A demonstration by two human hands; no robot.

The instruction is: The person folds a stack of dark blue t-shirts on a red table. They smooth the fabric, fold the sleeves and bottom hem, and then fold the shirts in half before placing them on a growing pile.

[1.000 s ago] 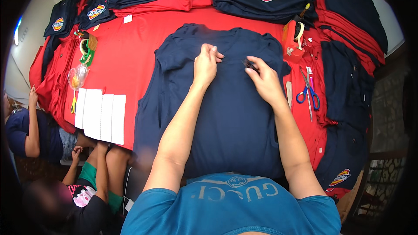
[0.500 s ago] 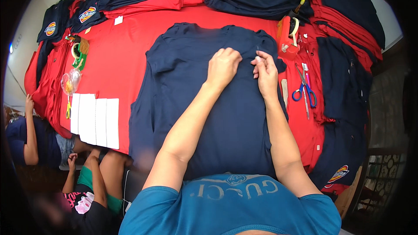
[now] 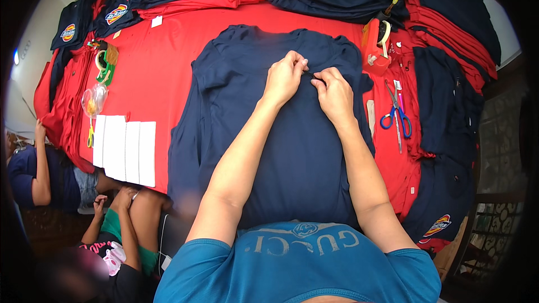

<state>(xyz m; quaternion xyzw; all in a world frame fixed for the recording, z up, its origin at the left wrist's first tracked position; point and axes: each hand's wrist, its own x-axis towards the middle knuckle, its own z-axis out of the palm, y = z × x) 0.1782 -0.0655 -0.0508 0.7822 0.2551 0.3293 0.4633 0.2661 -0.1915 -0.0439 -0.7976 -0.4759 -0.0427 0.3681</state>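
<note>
A dark navy shirt [image 3: 252,129] lies spread out in front of me. Over its upper part, my left hand [image 3: 283,81] is closed, thumb and fingertips pinched together. Just to its right my right hand [image 3: 336,98] also pinches, its fingertips nearly meeting the left ones. A tiny dark bit shows between the two pinches, too small to name; it could be thread or a fold of cloth. What lies inside the fingers is hidden.
Left of the shirt are white paper sheets [image 3: 124,151], yellow scissors [image 3: 90,134] and a green tape dispenser [image 3: 106,70]. On the right are a red tape dispenser [image 3: 373,50] and blue-handled scissors [image 3: 396,116]. Folded navy garments [image 3: 337,0] surround the red tabletop. Two people sit at left.
My right hand has moved left and slightly down, and its fingers have closed into a pinch beside my left hand. The left hand has shifted only slightly.
</note>
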